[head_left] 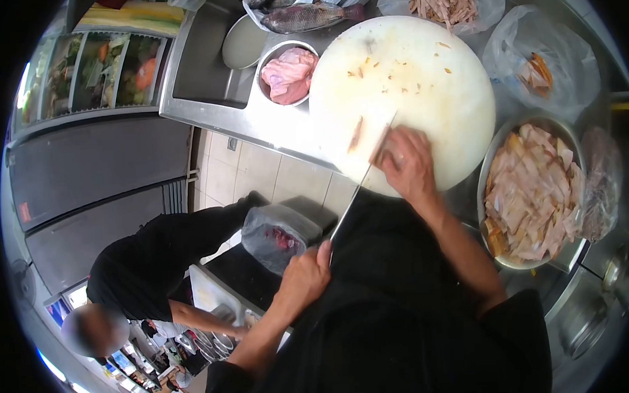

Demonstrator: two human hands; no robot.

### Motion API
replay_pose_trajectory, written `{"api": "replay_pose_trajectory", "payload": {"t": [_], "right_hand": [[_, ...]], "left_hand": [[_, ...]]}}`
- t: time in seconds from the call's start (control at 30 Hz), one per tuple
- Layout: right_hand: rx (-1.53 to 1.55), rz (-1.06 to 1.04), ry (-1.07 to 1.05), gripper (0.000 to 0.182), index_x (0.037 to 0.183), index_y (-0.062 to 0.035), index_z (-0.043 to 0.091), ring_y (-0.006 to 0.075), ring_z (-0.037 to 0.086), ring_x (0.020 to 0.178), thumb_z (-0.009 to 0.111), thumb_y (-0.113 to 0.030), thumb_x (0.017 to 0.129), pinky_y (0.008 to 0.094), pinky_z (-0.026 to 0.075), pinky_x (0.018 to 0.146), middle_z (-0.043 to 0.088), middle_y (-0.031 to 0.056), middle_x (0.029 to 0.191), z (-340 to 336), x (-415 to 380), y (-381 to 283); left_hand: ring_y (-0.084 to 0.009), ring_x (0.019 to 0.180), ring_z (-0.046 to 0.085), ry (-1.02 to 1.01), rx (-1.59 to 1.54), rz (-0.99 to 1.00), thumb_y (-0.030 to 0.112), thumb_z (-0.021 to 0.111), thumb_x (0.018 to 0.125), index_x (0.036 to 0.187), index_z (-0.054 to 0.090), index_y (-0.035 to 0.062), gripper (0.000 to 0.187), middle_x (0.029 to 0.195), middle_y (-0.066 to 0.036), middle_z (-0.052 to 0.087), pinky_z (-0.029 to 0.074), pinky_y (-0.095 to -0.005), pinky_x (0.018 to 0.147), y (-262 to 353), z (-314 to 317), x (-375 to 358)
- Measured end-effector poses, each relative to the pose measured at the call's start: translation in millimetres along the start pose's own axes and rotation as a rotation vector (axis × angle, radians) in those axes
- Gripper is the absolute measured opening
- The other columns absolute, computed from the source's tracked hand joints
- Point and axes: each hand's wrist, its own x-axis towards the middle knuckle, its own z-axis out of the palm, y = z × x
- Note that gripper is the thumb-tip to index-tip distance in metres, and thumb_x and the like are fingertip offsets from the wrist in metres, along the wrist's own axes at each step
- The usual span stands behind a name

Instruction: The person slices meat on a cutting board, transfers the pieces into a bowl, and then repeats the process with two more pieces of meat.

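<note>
My left hand (305, 276) is closed around the handle of a knife. The knife's blade (353, 200) is seen nearly edge-on and reaches over the near edge of a round white cutting board (457, 115). On the board, my right hand (408, 157) has its fingers curled down on a small brownish-pink piece of meat (380, 144), right against the blade. My fingers partly hide that piece. A thin cut strip (356, 134) lies on the board, on the other side of the blade. Small orange-brown scraps (391, 77) are scattered farther back.
Right of the board stands a metal bowl (487, 218) of sliced meat. Plastic bags (566, 56) with strips lie behind it. Raw meat (287, 76) fills a bowl beside the sink (203, 69); whole fish (305, 18) lie beyond. At left a person in black (140, 261) bends over.
</note>
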Motion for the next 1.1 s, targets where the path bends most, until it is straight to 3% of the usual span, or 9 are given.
{"api": "replay_pose_trajectory", "payload": {"t": [0.1, 0.2, 0.37, 0.87, 0.97, 1.1], "right_hand": [[-0.007, 0.006, -0.02, 0.035, 0.114, 0.002, 0.064, 0.0387, 0.059, 0.109, 0.066, -0.004, 0.079, 0.0474, 0.048, 0.097, 0.064, 0.0192, 0.118, 1, 0, 0], [0.004, 0.007, -0.05, 0.033, 0.113, 0.0025, 0.065, 0.0392, 0.059, 0.11, 0.066, -0.003, 0.081, 0.0468, 0.048, 0.097, 0.064, 0.0201, 0.119, -7, 5, -2], [0.03, 0.012, 0.016, 0.03, 0.113, 0.0026, 0.066, 0.0393, 0.059, 0.109, 0.067, -0.002, 0.084, 0.0474, 0.048, 0.098, 0.063, 0.0202, 0.118, -8, -6, 3], [0.038, 0.002, 0.004, 0.031, 0.11, 0.0032, 0.063, 0.0403, 0.059, 0.106, 0.065, -0.002, 0.079, 0.0475, 0.049, 0.095, 0.064, 0.0205, 0.115, -11, 1, 0], [0.05, 0.0, -0.008, 0.03, 0.109, 0.0033, 0.063, 0.0402, 0.06, 0.105, 0.064, -0.001, 0.079, 0.0469, 0.05, 0.094, 0.064, 0.0201, 0.113, -10, 2, -1], [0.055, -0.01, -0.006, 0.026, 0.108, 0.0034, 0.064, 0.0398, 0.06, 0.105, 0.064, 0.0, 0.082, 0.0463, 0.051, 0.093, 0.064, 0.0199, 0.114, -10, 0, 2]], "left_hand": [[-0.0575, 0.087, 0.063, 0.061, -0.002, 0.171, 0.044, 0.042, 0.108, 0.083, 0.069, -0.0073, 0.063, 0.085, -0.039, 0.064, 0.05, -0.0614, 0.083, 15, 15, 35], [-0.0582, 0.089, 0.062, 0.031, -0.044, 0.127, 0.045, 0.041, 0.108, 0.082, 0.068, -0.0086, 0.066, 0.087, -0.039, 0.064, 0.049, -0.0607, 0.085, 32, 16, 62], [-0.0601, 0.094, 0.058, 0.092, -0.18, 0.075, 0.048, 0.041, 0.108, 0.083, 0.066, -0.0082, 0.066, 0.088, -0.041, 0.062, 0.046, -0.062, 0.084, 28, 2, 46], [-0.058, 0.087, 0.063, -0.035, 0.046, -0.019, 0.042, 0.044, 0.108, 0.085, 0.068, -0.0069, 0.059, 0.085, -0.038, 0.065, 0.049, -0.0631, 0.079, -2, 3, -11], [-0.058, 0.087, 0.063, 0.067, 0.048, 0.195, 0.043, 0.043, 0.108, 0.083, 0.069, -0.0078, 0.062, 0.084, -0.039, 0.064, 0.05, -0.0627, 0.078, 2, 26, 25], [-0.058, 0.089, 0.061, 0.023, -0.078, 0.1, 0.042, 0.043, 0.108, 0.08, 0.066, -0.0076, 0.062, 0.084, -0.04, 0.062, 0.049, -0.0622, 0.078, 29, 18, 58]]}}
